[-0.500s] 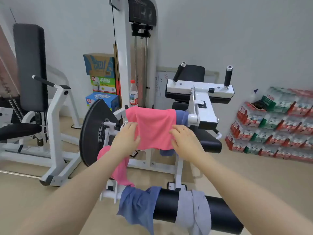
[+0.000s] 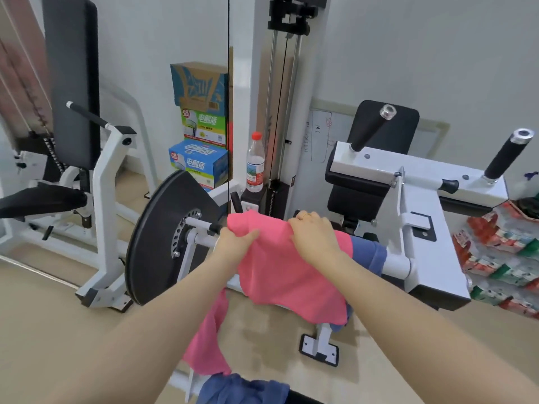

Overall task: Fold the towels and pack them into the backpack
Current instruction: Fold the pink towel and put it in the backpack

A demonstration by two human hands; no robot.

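- The green carton [image 2: 203,125] and the blue carton [image 2: 198,162] stacked by the wall both carry large Chinese characters reading 电解质; the smaller print on them is too fine to read.
- The cardboard box [image 2: 199,84] on top shows a blue graphic with stylised lettering that cannot be made out.
- A clear water bottle [image 2: 255,163] with a red cap stands upright just right of the cartons; its label shows a landscape picture, and its text is unreadable.
- A whiteboard [image 2: 320,135] against the wall bears faint handwriting, illegible.
- The pink towel [image 2: 287,274] is draped over the white horizontal bar [image 2: 398,265] of the gym machine, its long axis running left to right along the bar, both ends hanging down toward the floor.
- A blue towel [image 2: 369,253] hangs on the same bar, just right of the pink one and partly under it.
- The left hand [image 2: 236,243] grips the pink towel's upper left edge, fingers curled into the cloth.
- The right hand [image 2: 315,233] lies on top of the towel at the bar, fingers bent over its far side and gripping the fabric; a ring shows on one finger.
- Another blue towel [image 2: 242,389] sits at the bottom edge of the view.
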